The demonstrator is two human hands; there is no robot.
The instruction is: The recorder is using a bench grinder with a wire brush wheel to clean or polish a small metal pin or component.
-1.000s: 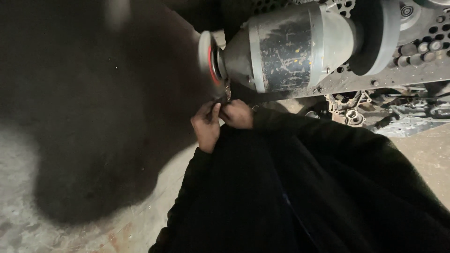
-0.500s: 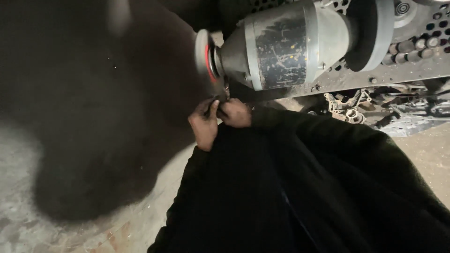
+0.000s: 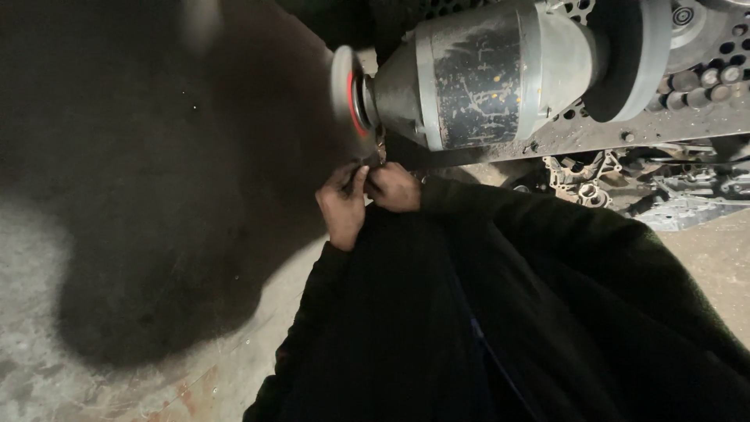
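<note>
Nearest the camera, dark sleeves [image 3: 484, 328] fill the lower frame. Beyond them the left hand [image 3: 342, 205] and right hand [image 3: 394, 187] press together, fingers curled tight on something small and dark under the wheel [image 3: 345, 92]; what it is cannot be told. Both hands sit where they were half a second ago, still pinched shut. Farther off, the grey motor [image 3: 492, 74] lies on its bench, unchanged; only the view has shifted slightly.
</note>
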